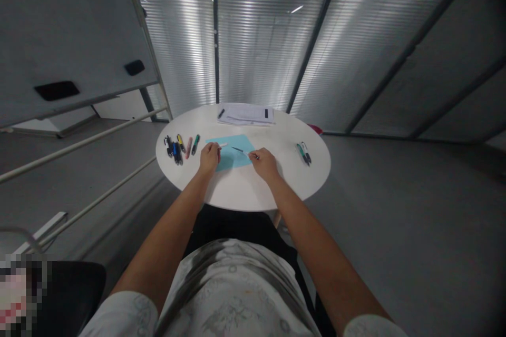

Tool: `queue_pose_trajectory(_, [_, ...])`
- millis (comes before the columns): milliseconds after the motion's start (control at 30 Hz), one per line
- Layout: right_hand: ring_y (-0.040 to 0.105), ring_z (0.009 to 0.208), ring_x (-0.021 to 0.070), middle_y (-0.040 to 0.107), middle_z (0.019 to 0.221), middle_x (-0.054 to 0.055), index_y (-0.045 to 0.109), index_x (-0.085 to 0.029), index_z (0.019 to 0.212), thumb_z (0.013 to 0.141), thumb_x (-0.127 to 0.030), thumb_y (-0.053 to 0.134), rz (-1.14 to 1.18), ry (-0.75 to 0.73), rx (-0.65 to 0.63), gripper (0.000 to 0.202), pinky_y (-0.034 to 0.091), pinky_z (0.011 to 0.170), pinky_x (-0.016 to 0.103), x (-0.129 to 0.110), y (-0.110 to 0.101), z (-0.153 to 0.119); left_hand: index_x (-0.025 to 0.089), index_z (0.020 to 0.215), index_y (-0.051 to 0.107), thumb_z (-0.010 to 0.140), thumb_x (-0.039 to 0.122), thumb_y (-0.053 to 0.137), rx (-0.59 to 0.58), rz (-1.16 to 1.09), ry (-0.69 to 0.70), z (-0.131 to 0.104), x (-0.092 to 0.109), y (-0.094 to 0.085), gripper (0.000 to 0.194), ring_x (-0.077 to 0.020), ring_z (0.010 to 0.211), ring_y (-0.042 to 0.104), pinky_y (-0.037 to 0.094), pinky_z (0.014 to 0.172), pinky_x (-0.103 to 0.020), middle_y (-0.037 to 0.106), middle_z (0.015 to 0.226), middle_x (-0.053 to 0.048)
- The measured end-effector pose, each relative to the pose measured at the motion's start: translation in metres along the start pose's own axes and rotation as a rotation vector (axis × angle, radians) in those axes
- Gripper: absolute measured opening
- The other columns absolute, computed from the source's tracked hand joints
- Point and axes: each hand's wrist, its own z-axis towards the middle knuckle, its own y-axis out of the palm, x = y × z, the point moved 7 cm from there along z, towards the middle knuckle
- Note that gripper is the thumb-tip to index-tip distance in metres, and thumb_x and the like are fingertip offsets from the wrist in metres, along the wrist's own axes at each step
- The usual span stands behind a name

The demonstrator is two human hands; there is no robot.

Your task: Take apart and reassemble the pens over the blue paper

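Note:
Over a light-blue sheet [234, 160] on the round white table [245, 192], both of my hands hold slim parts. My left hand [209, 157] is closed on a short white tube-like piece [223, 145], which points right. My right hand [264, 163] pinches a thin pen-like stick [237, 149], dark toward its tip and lighter near my fingers, pointing left toward the white piece. A small gap separates the two. Whether they belong to one pen is too small to tell.
Several pens and markers [177, 151] lie at the table's left. Two pens [303, 153] lie at the right, and stacked papers [245, 114] at the back. A whiteboard stand [152, 47] is on the left. Part of a person [13, 295], blurred, shows at lower left.

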Motion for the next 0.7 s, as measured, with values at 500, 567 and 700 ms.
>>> queue_pose_trajectory(500, [0.057, 0.102, 0.0247, 0.062, 0.109, 0.011, 0.068, -0.026, 0.112, 0.093, -0.033, 0.05, -0.221, -0.001, -0.133, 0.027, 0.042, 0.086, 0.037, -0.018, -0.002, -0.01, 0.019, 0.062, 0.053, 0.08, 0.03, 0.046, -0.06, 0.263, 0.158, 0.001, 0.002, 0.006, 0.022, -0.0133, 0.06, 0.049, 0.035, 0.06, -0.025, 0.052, 0.057, 0.002])
queue_pose_trajectory(567, [0.057, 0.102, 0.0245, 0.062, 0.108, 0.011, 0.068, -0.025, 0.11, 0.093, -0.032, 0.049, -0.226, 0.011, -0.116, 0.026, 0.042, 0.086, 0.037, -0.017, -0.003, -0.011, 0.019, 0.064, 0.055, 0.08, 0.031, 0.047, -0.059, 0.275, 0.163, 0.002, 0.0, 0.006, 0.022, -0.0137, 0.063, 0.05, 0.036, 0.062, -0.026, 0.054, 0.06, 0.002])
queue_pose_trajectory(700, [0.058, 0.101, 0.024, 0.063, 0.107, 0.011, 0.066, -0.023, 0.11, 0.093, -0.029, 0.05, -0.22, 0.034, -0.098, 0.025, 0.042, 0.086, 0.037, -0.015, -0.003, -0.011, 0.019, 0.071, 0.06, 0.079, 0.031, 0.05, -0.067, 0.281, 0.166, 0.003, -0.004, 0.007, 0.018, -0.0147, 0.067, 0.052, 0.037, 0.063, -0.026, 0.057, 0.064, 0.001])
